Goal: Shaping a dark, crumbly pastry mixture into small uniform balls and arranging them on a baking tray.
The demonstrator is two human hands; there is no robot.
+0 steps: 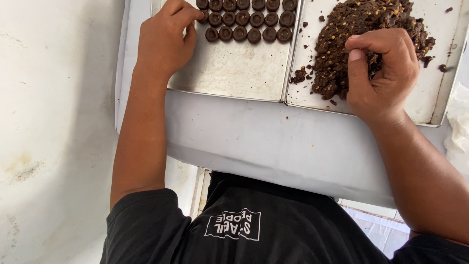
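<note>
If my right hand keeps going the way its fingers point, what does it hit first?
The right hand has its fingers curled toward the brown dough pile on the right tray, and they appear already at its edge. The dough comes first, though depth is unclear.

A sweet-making kitchen: two metal trays (234, 83) lie side by side on a steel worktop (273, 142), rows of dark round sweets (246, 19) upper centre, a heap of brown mix (351, 39) upper right.
</note>
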